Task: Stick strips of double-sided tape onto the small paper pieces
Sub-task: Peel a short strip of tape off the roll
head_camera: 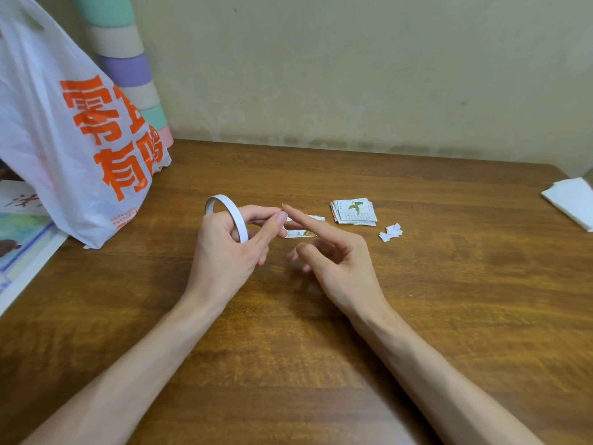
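Forearms [160, 364] reach over the wooden table [449, 284]. Left hand [224, 252] grips the tape roll [236, 216], thumb pinching its loose end; right hand [337, 258], forefinger straight, touches that end. One paper piece [305, 234] lies just beyond them. Tape may cling to skin and twist.

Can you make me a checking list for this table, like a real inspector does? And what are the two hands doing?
Surface: brown wooden table.
Job's things: thin white tape roll; one printed paper piece lying flat, partly hidden behind the fingers; stack of paper pieces to its right.
Clutter: white scraps beside the stack; plastic bag with orange letters and printed sheets at the left; folded white sheet at the right edge.
Hands: left hand grips the tape roll; right hand points its straight index finger at the left thumb tip.
Cables: nothing seen.
Surroundings: plain wall; coloured rolls stacked behind the bag.
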A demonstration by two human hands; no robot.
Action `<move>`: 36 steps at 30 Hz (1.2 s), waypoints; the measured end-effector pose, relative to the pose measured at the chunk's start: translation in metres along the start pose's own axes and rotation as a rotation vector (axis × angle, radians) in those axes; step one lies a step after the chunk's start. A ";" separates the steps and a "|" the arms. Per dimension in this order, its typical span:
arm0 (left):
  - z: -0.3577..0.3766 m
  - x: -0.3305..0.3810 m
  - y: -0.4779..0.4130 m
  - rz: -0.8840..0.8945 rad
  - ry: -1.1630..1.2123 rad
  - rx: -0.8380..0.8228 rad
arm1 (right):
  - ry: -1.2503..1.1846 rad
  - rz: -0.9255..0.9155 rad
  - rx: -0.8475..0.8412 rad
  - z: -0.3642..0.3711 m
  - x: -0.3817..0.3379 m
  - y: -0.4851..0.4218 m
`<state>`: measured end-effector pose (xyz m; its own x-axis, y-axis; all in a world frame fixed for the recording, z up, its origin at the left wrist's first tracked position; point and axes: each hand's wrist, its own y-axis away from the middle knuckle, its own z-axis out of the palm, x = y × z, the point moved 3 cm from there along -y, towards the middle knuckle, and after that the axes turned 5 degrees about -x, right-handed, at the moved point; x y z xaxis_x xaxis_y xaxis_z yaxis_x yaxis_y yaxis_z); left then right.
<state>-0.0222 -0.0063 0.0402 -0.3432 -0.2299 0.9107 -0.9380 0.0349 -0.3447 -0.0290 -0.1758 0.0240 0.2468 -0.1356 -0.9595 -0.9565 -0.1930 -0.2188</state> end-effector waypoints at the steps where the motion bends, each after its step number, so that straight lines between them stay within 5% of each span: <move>1: 0.000 0.000 0.000 0.005 -0.010 -0.001 | -0.001 0.001 -0.001 0.000 0.000 0.000; 13: -0.004 -0.003 -0.001 -0.086 -0.011 0.007 | 0.002 0.002 -0.035 0.003 0.000 0.001; 23: 0.001 -0.009 0.000 -0.281 0.277 -0.038 | 0.047 -0.002 -0.033 0.005 -0.003 0.001; 36: 0.000 -0.005 0.002 -0.276 0.287 -0.032 | 0.110 -0.004 -0.040 0.007 -0.006 0.003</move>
<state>-0.0223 -0.0051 0.0355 -0.0732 0.0459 0.9963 -0.9963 0.0415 -0.0751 -0.0342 -0.1687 0.0275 0.2685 -0.2397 -0.9330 -0.9490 -0.2317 -0.2137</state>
